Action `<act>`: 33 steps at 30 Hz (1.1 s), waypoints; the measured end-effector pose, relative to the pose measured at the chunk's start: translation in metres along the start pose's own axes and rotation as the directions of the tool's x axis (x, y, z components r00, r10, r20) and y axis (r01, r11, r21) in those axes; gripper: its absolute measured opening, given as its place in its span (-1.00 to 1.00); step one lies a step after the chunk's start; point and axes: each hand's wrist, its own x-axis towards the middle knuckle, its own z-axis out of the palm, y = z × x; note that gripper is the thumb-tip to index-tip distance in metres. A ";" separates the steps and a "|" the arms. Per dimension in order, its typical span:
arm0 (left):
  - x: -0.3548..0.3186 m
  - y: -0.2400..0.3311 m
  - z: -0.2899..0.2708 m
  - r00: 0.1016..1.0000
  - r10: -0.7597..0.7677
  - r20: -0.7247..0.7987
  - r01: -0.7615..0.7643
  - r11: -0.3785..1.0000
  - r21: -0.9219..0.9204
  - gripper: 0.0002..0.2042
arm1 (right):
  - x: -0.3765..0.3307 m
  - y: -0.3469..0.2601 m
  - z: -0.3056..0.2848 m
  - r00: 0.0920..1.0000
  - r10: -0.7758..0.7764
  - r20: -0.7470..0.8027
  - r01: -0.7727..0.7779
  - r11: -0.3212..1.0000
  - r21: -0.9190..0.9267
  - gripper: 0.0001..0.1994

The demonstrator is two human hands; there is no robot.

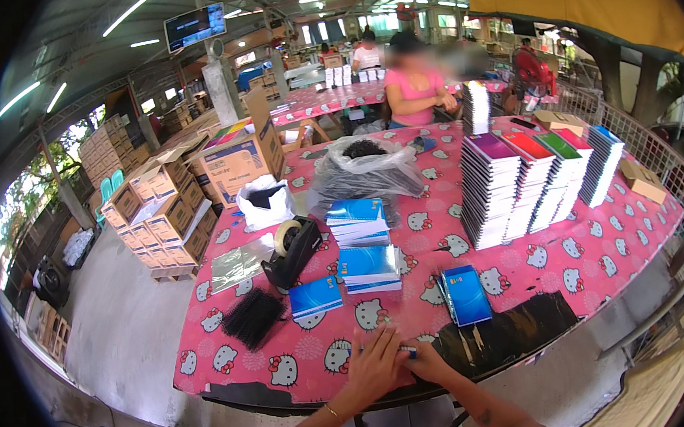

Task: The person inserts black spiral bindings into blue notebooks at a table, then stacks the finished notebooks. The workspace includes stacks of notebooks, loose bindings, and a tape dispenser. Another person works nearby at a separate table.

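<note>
My left hand (375, 363) lies flat with fingers spread on the pink patterned tablecloth (304, 351) at the near table edge. My right hand (425, 360) meets it there, fingers pinched on a small blue-tipped item (409, 352) between the two hands; what it is I cannot tell. A blue notebook (465, 294) lies just beyond my right hand. Low piles of blue notebooks (368, 267) and a single blue one (314, 296) lie further in. A black sheet (509, 330) covers the table edge at the right.
A black tape dispenser (293, 250), a bundle of black spiral bindings (252, 316), clear plastic bags (367, 172) and tall stacks of coloured notebooks (534, 180) sit on the table. Cardboard boxes (169, 210) stand to the left. A person in pink (414, 89) works at the far side.
</note>
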 end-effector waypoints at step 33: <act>0.006 0.003 -0.020 1.000 -0.015 0.022 0.017 0.995 -0.102 -0.79 | -0.040 -0.021 0.012 0.935 0.087 -0.344 0.032 0.945 0.326 -0.79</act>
